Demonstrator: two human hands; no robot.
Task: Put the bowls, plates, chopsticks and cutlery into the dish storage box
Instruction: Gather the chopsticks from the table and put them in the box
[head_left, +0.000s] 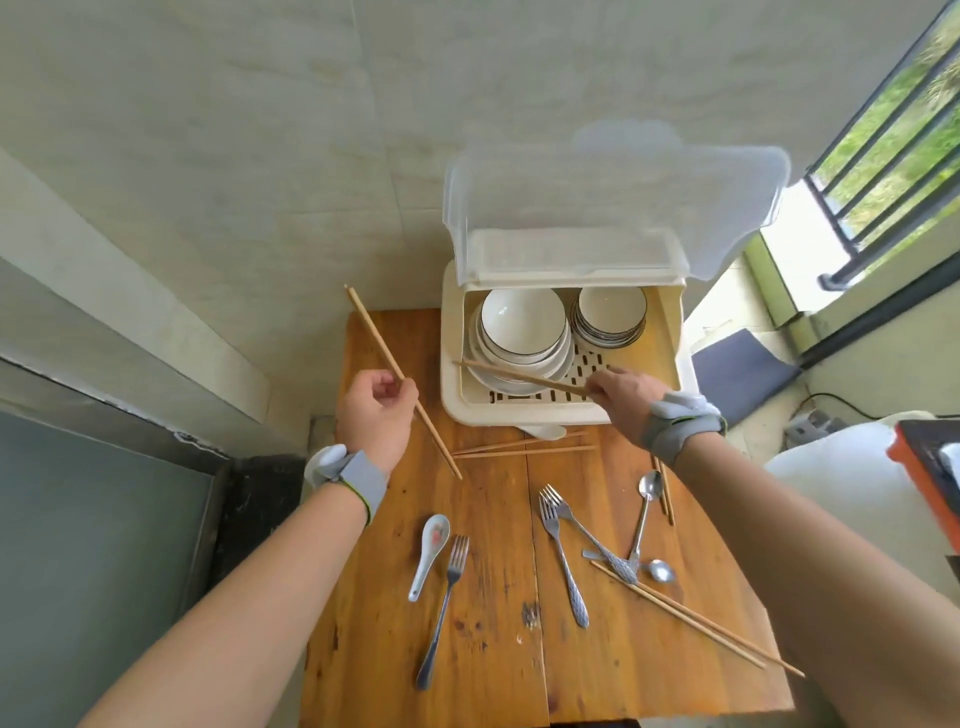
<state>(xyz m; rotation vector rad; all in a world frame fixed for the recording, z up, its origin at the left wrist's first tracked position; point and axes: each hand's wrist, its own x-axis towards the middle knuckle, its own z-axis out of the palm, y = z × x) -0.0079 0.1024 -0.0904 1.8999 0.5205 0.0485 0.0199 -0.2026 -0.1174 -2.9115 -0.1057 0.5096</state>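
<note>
your left hand (378, 415) is curled shut around a long pale wooden chopstick (400, 375), which slants from the wall side down over the wooden table (493, 675), its lower tip near a loose group of chopsticks (522, 447) lying just in front of the box. your right hand (623, 391) pinches the end of another chopstick (519, 375), held almost level across the front of the dish storage box (457, 374), above its slotted floor. the box is cream plastic with a clear lid (613, 192) raised behind it. inside, a stack of white bowls and plates (522, 332) with thin dark rims sits on the left, a smaller stack of bowls (610, 317) on the right. on the table lie a white ceramic spoon (428, 553), a steel fork (441, 613) beside it, two more forks (563, 551) crossing toward two metal spoons (644, 514), and a pair of chopsticks (696, 621) running to the table's right edge. grey bands wrap both wrists.
</note>
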